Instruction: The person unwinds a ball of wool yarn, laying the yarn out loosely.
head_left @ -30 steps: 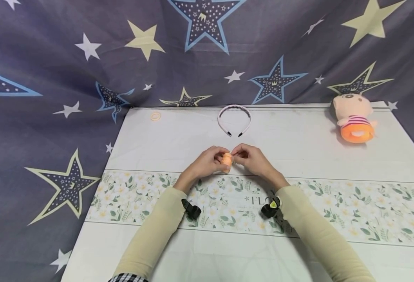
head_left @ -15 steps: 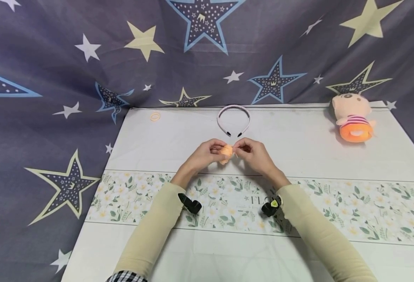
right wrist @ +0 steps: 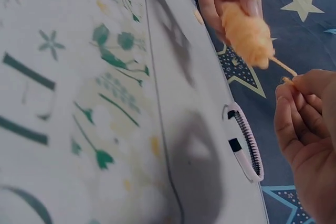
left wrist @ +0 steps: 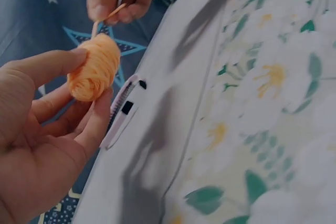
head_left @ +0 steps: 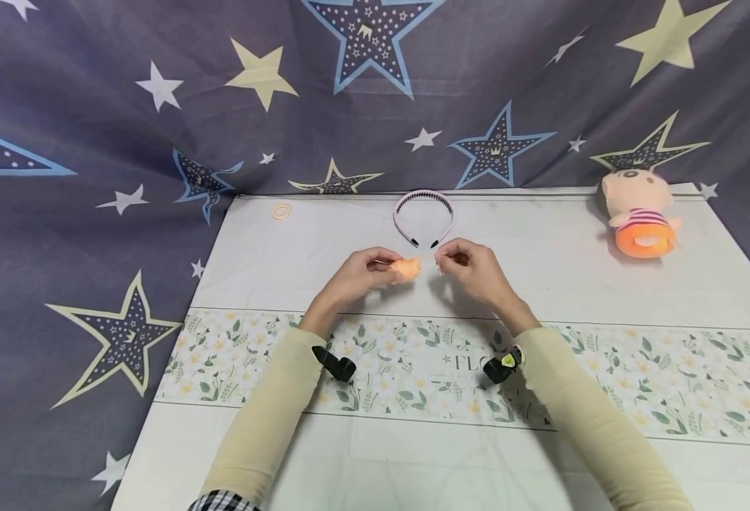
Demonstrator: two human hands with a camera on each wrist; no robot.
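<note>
A small orange ball of yarn (left wrist: 95,69) is gripped between the thumb and fingers of my left hand (head_left: 360,275), held above the table. From its end a short strand of yarn (right wrist: 284,65) runs across to my right hand (head_left: 473,270), whose thumb and fingertip pinch it. In the right wrist view the strand is taut between the ball and the right fingertips, with a little loose tail at the pinch. Both hands are raised over the white part of the table, casting shadows on it.
A pink headband (head_left: 423,193) with black teeth lies just beyond the hands. At the back left is a thin orange ring (head_left: 282,211); a plush toy (head_left: 643,213) in orange and stripes sits at the back right. A star-patterned curtain (head_left: 375,128) hangs behind the table.
The hands have risen away from the floral band and moved apart, so a stretch of strand now shows between them. The yarn ball has turned from upright to nearly sideways in the left hand.
</note>
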